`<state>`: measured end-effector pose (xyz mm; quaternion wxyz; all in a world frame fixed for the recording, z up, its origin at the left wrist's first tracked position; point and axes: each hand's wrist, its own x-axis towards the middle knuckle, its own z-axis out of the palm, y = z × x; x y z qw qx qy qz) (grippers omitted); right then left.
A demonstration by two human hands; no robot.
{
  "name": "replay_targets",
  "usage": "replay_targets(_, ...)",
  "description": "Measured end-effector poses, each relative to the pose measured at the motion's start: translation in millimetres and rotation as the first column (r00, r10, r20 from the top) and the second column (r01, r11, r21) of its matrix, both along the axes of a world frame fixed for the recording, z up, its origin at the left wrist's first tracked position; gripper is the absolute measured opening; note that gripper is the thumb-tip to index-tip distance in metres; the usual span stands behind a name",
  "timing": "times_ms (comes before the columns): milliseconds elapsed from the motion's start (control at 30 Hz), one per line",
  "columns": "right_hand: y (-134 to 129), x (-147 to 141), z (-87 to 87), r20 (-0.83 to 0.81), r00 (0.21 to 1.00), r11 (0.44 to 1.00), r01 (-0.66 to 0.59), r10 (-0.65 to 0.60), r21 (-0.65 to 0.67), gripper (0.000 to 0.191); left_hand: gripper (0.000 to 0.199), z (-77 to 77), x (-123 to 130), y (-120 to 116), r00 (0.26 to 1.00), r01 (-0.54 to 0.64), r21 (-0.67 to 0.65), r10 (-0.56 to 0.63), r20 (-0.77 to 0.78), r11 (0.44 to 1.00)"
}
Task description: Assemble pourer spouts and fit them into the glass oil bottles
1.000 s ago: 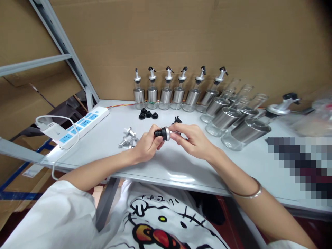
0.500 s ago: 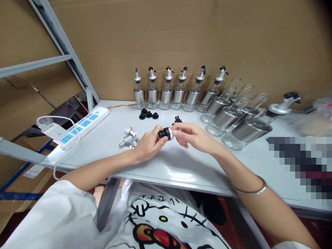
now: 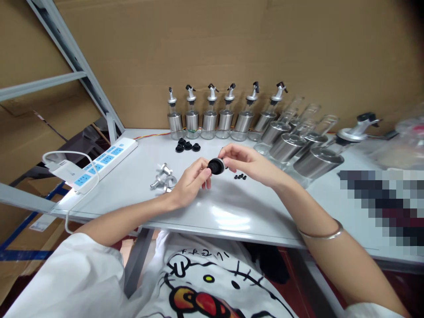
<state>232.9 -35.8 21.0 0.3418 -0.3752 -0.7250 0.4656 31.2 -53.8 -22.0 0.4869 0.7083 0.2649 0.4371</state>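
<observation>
A pour spout [image 3: 216, 166] with a ribbed black stopper and a silver rim is held over the table, its black end turned toward me. My left hand [image 3: 190, 183] pinches it from the left. The fingers of my right hand [image 3: 249, 164] close on its far, metal side and hide the spout's tip. Several tiny black pieces [image 3: 240, 176] lie under my right hand. Loose silver spouts [image 3: 163, 177] rest to the left of my left hand. Behind them sits a cluster of black rubber stoppers [image 3: 187, 145].
Glass bottles with steel sleeves and fitted spouts [image 3: 209, 121] line the cardboard wall. More bottles without spouts [image 3: 287, 148] stand at the right, beside another with a spout [image 3: 319, 161]. A power strip [image 3: 106, 161] with a plugged-in white charger lies along the left edge.
The pour spout has turned so its black stopper end faces me more. My right hand has lifted slightly, and the tiny black pieces have come into view below it.
</observation>
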Motion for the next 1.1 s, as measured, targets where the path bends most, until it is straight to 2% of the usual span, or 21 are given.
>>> replay_targets(67,-0.8,-0.7,0.4,-0.018,1.0,0.999,0.0,-0.001,-0.041,0.028,0.039,1.4,0.7,-1.0,0.999,-0.022,-0.045,0.021,-0.035,0.999)
replay_targets(200,-5.0,-3.8,1.7,-0.013,0.996,0.988,-0.091,0.09,-0.126,0.03,0.038,-0.4,0.0,-0.4,0.994,-0.038,-0.077,0.03,-0.103,0.996)
replay_targets(400,-5.7,-7.4,-3.9,-0.102,0.984,0.96,-0.167,0.147,-0.225,0.034,0.039,-1.8,-1.3,2.2,0.999,-0.004,-0.13,-0.002,-0.041,0.991)
replay_targets(733,-4.3,-6.7,-8.9,-0.155,0.968,0.947,-0.231,0.2,-0.222,0.035,0.038,-0.4,-1.8,2.4,0.999,0.038,-0.119,-0.036,0.016,0.992)
replay_targets(967,-4.1,-9.5,-10.0,-0.116,0.982,0.956,-0.173,0.149,-0.238,0.041,0.032,-2.7,-1.1,4.6,1.0,-0.011,-0.111,0.014,0.024,0.994)
replay_targets(1100,-5.2,-10.3,-10.4,-0.096,0.983,0.957,-0.174,0.156,-0.232,0.037,0.035,-3.1,-0.6,5.2,1.0,-0.006,-0.126,0.009,0.027,0.992)
